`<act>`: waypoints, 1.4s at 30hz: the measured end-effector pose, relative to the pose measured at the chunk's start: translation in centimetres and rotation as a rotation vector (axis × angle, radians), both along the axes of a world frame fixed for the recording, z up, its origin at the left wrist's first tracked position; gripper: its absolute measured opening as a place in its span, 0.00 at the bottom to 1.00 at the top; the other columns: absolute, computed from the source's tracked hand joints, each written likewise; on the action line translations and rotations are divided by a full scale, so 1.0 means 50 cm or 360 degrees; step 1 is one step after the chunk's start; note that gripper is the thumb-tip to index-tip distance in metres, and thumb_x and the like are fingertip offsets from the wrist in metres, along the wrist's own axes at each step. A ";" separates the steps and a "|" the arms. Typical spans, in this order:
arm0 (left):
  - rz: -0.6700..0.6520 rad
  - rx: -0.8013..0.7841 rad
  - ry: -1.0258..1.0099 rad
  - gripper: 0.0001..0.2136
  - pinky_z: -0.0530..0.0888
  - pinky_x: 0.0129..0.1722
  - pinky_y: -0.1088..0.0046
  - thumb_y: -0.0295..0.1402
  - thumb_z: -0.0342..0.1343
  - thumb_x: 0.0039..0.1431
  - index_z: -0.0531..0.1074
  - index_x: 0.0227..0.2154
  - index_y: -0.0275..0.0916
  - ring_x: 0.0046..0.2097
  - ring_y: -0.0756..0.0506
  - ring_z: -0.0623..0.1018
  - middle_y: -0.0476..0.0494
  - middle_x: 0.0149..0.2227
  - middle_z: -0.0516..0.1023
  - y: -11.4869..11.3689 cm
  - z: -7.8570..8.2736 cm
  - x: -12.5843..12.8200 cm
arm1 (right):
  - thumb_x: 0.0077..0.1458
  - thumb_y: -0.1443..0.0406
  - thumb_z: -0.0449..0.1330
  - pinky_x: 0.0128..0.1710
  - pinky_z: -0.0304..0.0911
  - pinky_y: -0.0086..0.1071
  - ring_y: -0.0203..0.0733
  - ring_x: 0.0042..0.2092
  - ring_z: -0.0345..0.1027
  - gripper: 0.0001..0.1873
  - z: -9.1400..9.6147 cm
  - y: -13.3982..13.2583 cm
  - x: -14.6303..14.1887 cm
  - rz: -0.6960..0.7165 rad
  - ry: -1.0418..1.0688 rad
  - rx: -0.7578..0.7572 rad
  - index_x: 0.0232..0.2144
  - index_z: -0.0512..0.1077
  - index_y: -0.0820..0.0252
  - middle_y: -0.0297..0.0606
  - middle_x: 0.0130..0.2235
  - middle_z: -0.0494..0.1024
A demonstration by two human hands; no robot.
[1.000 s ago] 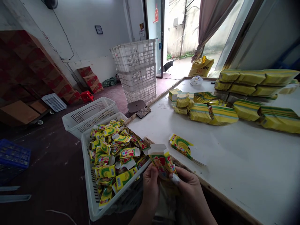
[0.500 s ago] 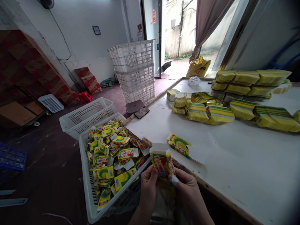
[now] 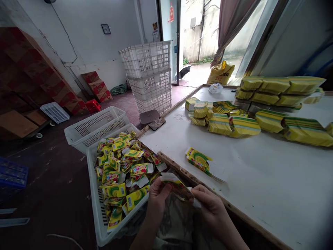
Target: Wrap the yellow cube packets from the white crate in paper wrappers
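Both of my hands hold one small yellow, red and green carton [image 3: 177,185] just below the table's near edge. My left hand [image 3: 158,198] pinches its left end by a white flap. My right hand [image 3: 211,205] grips the right end. The carton lies tilted almost flat between them. Left of my hands a white plastic crate [image 3: 96,194] holds several folded cartons of the same kind [image 3: 122,166]. A thin stack of flat carton blanks [image 3: 199,159] lies on the white table [image 3: 260,180] just beyond my hands.
Bundles of flat yellow blanks [image 3: 260,111] line the far side of the table. A phone [image 3: 157,123] lies at the table's corner. An empty white crate [image 3: 96,126] and a stack of white crates [image 3: 149,74] stand on the floor by an open doorway.
The carton stood upright between my hands before; it has now tipped down and lies nearly flat, and my hands have moved slightly apart.
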State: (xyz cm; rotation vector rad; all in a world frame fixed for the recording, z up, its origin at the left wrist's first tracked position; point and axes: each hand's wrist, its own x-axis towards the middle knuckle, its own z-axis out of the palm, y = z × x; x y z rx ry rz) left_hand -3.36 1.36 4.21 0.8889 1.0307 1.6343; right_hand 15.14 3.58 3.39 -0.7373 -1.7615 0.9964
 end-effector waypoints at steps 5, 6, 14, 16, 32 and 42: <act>-0.0336 0.0184 0.0581 0.40 0.66 0.56 0.59 0.62 0.56 0.45 0.62 0.57 0.42 0.57 0.36 0.70 0.36 0.57 0.71 -0.012 0.041 -0.055 | 0.61 0.72 0.52 0.40 0.65 0.37 0.41 0.37 0.67 0.15 0.001 0.002 0.035 -0.0446 -0.0385 0.0894 0.39 0.76 0.52 0.37 0.33 0.75; -0.0448 0.0148 0.0817 0.44 0.64 0.58 0.59 0.60 0.61 0.40 0.60 0.59 0.42 0.59 0.35 0.68 0.36 0.59 0.69 -0.017 0.050 -0.054 | 0.61 0.72 0.53 0.46 0.63 0.41 0.42 0.37 0.67 0.13 0.004 -0.001 0.037 -0.0434 -0.0450 0.0987 0.37 0.76 0.52 0.36 0.32 0.75; -0.0372 -0.0153 0.1741 0.32 0.73 0.41 0.63 0.39 0.65 0.44 0.59 0.52 0.38 0.41 0.40 0.76 0.41 0.41 0.76 -0.043 0.038 0.034 | 0.55 0.55 0.61 0.58 0.58 0.53 0.58 0.62 0.55 0.39 -0.039 -0.023 0.004 -0.0737 0.0131 0.0141 0.65 0.51 0.52 0.49 0.62 0.59; -0.0402 -0.0027 0.1836 0.35 0.73 0.44 0.60 0.37 0.65 0.44 0.55 0.55 0.38 0.44 0.38 0.76 0.39 0.45 0.75 -0.047 0.018 0.044 | 0.55 0.50 0.59 0.54 0.64 0.51 0.59 0.59 0.62 0.41 -0.053 -0.024 -0.007 -0.0454 0.0418 -0.0442 0.65 0.49 0.53 0.51 0.62 0.63; -0.0348 0.0156 0.1816 0.32 0.75 0.43 0.58 0.30 0.59 0.43 0.46 0.49 0.43 0.44 0.39 0.76 0.37 0.47 0.70 -0.025 -0.032 0.069 | 0.60 0.67 0.51 0.58 0.62 0.39 0.49 0.64 0.57 0.26 -0.106 -0.026 -0.012 -0.0069 -0.0179 0.0238 0.60 0.64 0.50 0.43 0.65 0.60; -0.0211 -0.0161 0.2070 0.23 0.70 0.48 0.52 0.33 0.59 0.46 0.65 0.47 0.36 0.47 0.36 0.73 0.37 0.44 0.74 -0.042 0.010 0.031 | 0.54 0.76 0.48 0.57 0.62 0.38 0.48 0.62 0.61 0.30 -0.082 -0.005 0.023 0.0065 -0.0564 0.0217 0.58 0.66 0.57 0.51 0.66 0.56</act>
